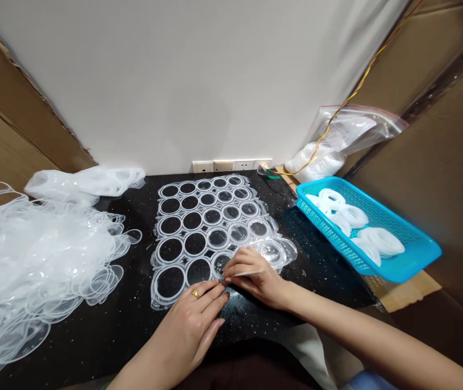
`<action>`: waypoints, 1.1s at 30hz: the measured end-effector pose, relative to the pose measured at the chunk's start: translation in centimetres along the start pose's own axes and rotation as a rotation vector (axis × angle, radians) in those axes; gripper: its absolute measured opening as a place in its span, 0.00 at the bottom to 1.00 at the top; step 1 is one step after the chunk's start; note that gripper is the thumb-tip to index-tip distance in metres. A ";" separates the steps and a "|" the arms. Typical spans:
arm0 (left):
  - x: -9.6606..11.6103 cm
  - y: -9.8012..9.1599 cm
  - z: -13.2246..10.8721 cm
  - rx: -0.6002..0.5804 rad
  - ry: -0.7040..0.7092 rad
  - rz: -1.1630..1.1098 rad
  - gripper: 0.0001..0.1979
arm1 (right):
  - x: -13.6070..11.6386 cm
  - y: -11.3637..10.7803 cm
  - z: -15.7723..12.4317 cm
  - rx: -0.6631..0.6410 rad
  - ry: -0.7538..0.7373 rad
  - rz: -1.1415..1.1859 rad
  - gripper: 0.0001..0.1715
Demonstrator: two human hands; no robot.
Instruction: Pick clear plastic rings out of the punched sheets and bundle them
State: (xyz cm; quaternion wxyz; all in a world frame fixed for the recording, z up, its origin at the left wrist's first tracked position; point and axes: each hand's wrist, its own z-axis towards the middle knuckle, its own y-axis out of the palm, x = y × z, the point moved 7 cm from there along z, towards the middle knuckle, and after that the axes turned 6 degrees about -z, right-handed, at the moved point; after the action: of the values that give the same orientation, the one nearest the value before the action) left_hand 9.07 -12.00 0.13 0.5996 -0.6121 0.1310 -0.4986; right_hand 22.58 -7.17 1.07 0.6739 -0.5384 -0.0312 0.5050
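In the head view, the left hand (186, 330) lies open and flat on the perforated clear plastic sheet (204, 222), which spreads toward twelve o'clock. The right hand (255, 276) pinches a thin pale strip (247, 274) at the sheet. A blue basket (328, 244) of white rings (379, 241) sits at two o'clock, a heap of clear rings (32, 265) at nine.

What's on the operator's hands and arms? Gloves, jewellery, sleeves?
No gloves: both hands are bare. The left hand wears a gold ring on one finger. The right hand shows no ring. The visible forearms have no sleeves, watch or bracelet.
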 end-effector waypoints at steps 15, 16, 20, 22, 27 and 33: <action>0.1 -0.6 -0.4 -0.067 -0.035 -0.077 0.24 | 5.8 -6.6 6.6 0.363 0.150 -0.263 0.12; 0.0 -0.8 -0.2 -0.070 -0.027 -0.083 0.23 | 6.2 -6.2 6.6 0.369 0.181 -0.164 0.11; -1.1 -2.1 1.3 -0.013 0.012 -0.074 0.17 | 7.0 -2.0 5.7 0.202 0.296 0.218 0.12; -2.1 -2.6 2.3 0.021 0.009 -0.037 0.18 | 7.3 -0.5 5.1 0.158 0.372 0.341 0.14; -4.3 -2.3 3.6 0.009 -0.022 0.059 0.20 | 7.4 0.3 4.6 0.144 0.415 0.471 0.18; -4.8 -1.7 3.5 0.034 -0.019 0.055 0.20 | 6.7 0.0 4.9 0.139 0.306 0.419 0.15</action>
State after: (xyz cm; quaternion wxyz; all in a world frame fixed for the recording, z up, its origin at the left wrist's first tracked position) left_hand 8.80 -5.86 0.18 0.6245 -0.6027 0.1336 -0.4784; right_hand 22.97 1.02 -0.29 0.5870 -0.5557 0.2179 0.5469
